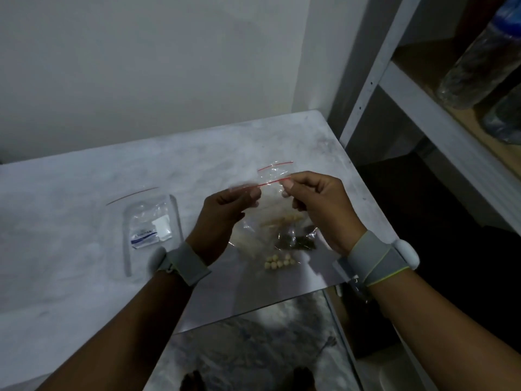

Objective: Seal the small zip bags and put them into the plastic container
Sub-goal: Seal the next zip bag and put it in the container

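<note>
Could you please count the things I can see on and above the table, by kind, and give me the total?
Zip bags: 3, one held, one behind it, one at left
Plastic container: 1
Piles of small contents under the hands: 1 group, count unclear
Hands: 2, left, right
Total: 7

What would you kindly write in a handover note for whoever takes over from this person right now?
Left hand and right hand each pinch one end of the red zip strip of a clear zip bag holding pale pellets, raised over the table.
Plastic container, left of the hands, holds one packet.
Another red-strip bag lies behind.
Left: finish this seal, put the bags in the container.
</note>
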Demonstrator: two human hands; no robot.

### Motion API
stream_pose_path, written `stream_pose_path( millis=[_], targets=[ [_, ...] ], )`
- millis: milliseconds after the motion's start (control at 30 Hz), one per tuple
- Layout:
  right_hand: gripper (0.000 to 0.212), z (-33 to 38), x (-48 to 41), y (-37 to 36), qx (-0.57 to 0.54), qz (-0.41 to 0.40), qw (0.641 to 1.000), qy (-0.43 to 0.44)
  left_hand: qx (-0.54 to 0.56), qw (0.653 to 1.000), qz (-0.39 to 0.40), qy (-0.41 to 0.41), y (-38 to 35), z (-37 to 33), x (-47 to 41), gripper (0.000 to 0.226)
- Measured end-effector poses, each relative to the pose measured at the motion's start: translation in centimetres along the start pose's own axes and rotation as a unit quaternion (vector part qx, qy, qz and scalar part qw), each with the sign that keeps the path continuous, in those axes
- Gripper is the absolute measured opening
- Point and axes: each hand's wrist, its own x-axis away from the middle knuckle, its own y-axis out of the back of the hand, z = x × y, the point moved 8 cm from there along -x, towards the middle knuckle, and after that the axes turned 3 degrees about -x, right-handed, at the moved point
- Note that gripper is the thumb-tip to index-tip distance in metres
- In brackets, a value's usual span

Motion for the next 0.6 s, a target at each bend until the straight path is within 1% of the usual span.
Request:
stream_pose_path(
  millis=[133, 233, 300, 367, 433, 500, 600],
  targets=[
    [0.018, 2.3, -0.1, -2.0, 0.006, 0.006, 1.000, 0.030, 0.015, 0.998, -0.017, -0.055, 1.7, -2.9, 0.2, 0.018],
    [0.015, 3.1, 0.0, -3.0, 0.019, 0.000, 0.998, 0.052, -0.003, 0.996, -0.028, -0.081, 3.1, -4.4, 0.3, 0.007],
    [0.013, 3.5, 0.1, -3.3, 0.025, -0.009, 0.997, 0.067, -0.026, 0.995, -0.028, -0.087, 3.8, -5.1, 0.5, 0.011],
    [0.011, 4.0, 0.3, -4.3, 0.030, -0.010, 0.996, 0.080, -0.046, 0.993, -0.026, -0.105, 4.9, -6.1, 1.0, 0.023],
    [0.011, 4.4, 0.4, -4.9, 0.031, -0.012, 0.995, 0.090, -0.059, 0.991, -0.019, -0.122, 5.2, -6.7, 1.2, 0.030],
    [0.012, 4.5, 0.4, -5.3, 0.033, -0.013, 0.996, 0.088, -0.071, 0.988, -0.026, -0.133, 5.6, -7.2, 1.6, 0.026],
    [0.013, 3.9, 0.5, -7.2, 0.022, 0.000, 0.998, 0.056, -0.079, 0.983, -0.070, -0.153, 7.5, -7.8, 2.6, 0.019]
  ],
)
